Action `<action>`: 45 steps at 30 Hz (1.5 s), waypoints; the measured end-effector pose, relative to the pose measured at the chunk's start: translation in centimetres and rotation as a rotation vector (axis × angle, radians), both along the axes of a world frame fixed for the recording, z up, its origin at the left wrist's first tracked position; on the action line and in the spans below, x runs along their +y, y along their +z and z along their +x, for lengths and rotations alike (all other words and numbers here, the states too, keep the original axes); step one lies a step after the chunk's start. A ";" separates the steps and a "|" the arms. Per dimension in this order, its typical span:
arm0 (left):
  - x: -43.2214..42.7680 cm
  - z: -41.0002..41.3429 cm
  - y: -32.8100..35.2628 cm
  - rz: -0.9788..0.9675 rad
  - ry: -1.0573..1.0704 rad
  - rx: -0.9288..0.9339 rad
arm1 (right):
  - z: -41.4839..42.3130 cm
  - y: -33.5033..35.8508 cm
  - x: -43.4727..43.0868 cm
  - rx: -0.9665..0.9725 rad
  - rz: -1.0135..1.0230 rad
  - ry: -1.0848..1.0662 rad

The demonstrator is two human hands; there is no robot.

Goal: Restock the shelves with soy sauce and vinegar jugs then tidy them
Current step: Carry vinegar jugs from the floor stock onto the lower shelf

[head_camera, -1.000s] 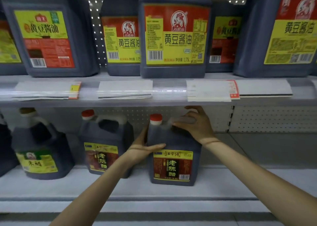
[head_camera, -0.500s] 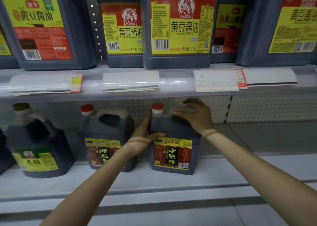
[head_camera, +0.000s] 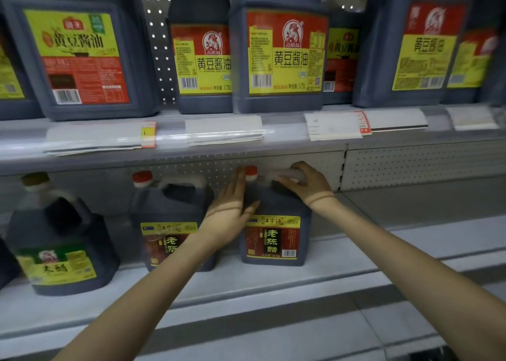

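A dark vinegar jug [head_camera: 276, 240] with a red cap and a red-and-yellow label stands upright on the lower shelf [head_camera: 246, 281]. My right hand [head_camera: 304, 185] grips its clear handle from above. Flat against the jug's left side lies my left hand [head_camera: 230, 210], fingers straight and pointing up toward the cap, thumb across the front. Just left of it stands a second jug of the same vinegar [head_camera: 169, 223], partly hidden behind my left forearm. Several soy sauce jugs [head_camera: 279, 51] with yellow labels line the upper shelf.
A rounder vinegar jug with a green-and-yellow label [head_camera: 57, 245] stands at the lower left. Price tags [head_camera: 224, 127] hang along the upper shelf's front rail. To the right of the held jug the lower shelf [head_camera: 410, 223] holds nothing up to the perforated back panel.
The held jug has slid back on the lower shelf, farther from its front edge. My left hand has moved up its side, fingers now reaching the cap. The camera view shifted slightly.
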State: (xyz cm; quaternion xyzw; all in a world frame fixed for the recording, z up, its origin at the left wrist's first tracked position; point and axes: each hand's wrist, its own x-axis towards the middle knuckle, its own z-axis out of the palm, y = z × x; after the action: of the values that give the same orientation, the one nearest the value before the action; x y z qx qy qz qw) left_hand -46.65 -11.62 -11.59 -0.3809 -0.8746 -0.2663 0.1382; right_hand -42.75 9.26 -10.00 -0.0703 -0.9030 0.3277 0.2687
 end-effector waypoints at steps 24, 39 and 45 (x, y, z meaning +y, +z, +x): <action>4.6 2.8 1.3 -0.219 0.113 0.435 | 24.2 -0.8 9.1 -0.475 0.747 -0.718; 16.1 18.1 -0.4 -0.273 -0.183 0.438 | 45.1 -2.7 12.9 -0.610 0.516 -0.961; 21.8 22.7 -0.5 -0.257 -0.351 0.452 | 51.9 -2.5 13.1 -0.679 0.474 -1.119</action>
State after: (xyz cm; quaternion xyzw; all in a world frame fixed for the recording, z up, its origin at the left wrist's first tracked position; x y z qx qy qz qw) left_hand -23.91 10.20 -12.09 -0.5900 -0.7691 -0.0820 0.2318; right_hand 9.11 22.38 -12.53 -0.5632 -0.8123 -0.1063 0.1081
